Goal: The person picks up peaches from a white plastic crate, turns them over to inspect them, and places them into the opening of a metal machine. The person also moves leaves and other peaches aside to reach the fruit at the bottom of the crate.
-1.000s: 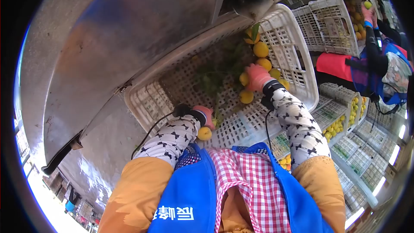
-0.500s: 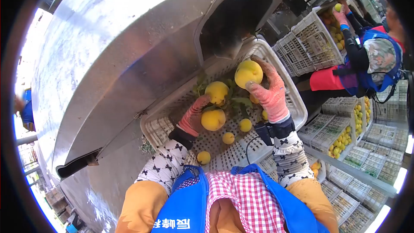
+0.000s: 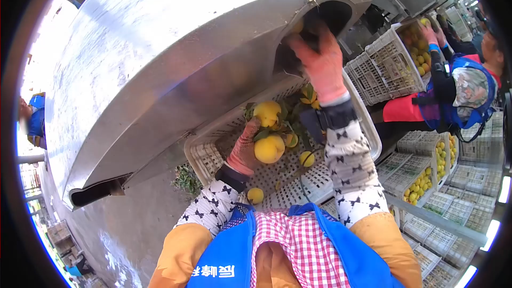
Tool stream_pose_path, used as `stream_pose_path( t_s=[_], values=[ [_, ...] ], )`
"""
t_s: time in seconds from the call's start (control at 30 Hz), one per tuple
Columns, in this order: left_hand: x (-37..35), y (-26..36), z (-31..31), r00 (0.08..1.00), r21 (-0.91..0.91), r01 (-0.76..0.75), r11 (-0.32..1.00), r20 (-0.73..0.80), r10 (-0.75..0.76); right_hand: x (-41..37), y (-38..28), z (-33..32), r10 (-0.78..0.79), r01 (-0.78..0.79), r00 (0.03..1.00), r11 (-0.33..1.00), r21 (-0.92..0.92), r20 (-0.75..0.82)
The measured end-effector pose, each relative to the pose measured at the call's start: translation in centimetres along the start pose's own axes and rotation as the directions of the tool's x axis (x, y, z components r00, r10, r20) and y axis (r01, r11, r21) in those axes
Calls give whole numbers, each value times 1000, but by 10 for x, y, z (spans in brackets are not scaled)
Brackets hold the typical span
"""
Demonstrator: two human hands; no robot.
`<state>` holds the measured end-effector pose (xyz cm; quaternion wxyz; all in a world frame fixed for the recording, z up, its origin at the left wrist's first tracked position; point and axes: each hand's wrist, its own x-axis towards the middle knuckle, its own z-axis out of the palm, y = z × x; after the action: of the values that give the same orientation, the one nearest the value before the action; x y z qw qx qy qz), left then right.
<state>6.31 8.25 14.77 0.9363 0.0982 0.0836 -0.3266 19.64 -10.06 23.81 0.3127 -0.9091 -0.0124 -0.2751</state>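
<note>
My left hand, in a pink-orange glove, is over a white perforated plastic crate. Its fingers curl against a large round yellow fruit, and a second large yellow fruit touches the hand just below. My right hand, gloved alike, reaches into the dark opening of a metal chute. A blurred yellow fruit shows between its thumb and fingers; the fingertips are dim in shadow. Smaller yellow fruits and green leaves lie in the crate.
A curved metal machine housing rises at the left and over the crate's far side. At the right, a co-worker's gloved hands are at a tilted crate of yellow fruit. More fruit crates stand behind. Leaves lie on the floor.
My right hand has moved up from above the crate into the chute opening with its yellow fruit. My left hand stays by the two large fruits. The view has shifted slightly.
</note>
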Motion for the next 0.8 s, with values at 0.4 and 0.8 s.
stream_pose_path(
  t_s=[0.4,0.8],
  values=[
    [8,4,33,959,860,-266,435,281,31,-101,-12,-71,-168,-251,807,770,587,566],
    [29,-5,13,998,-131,8,991,-53,-15,-28,2,-10,6,35,984,973,-227,175]
  ],
)
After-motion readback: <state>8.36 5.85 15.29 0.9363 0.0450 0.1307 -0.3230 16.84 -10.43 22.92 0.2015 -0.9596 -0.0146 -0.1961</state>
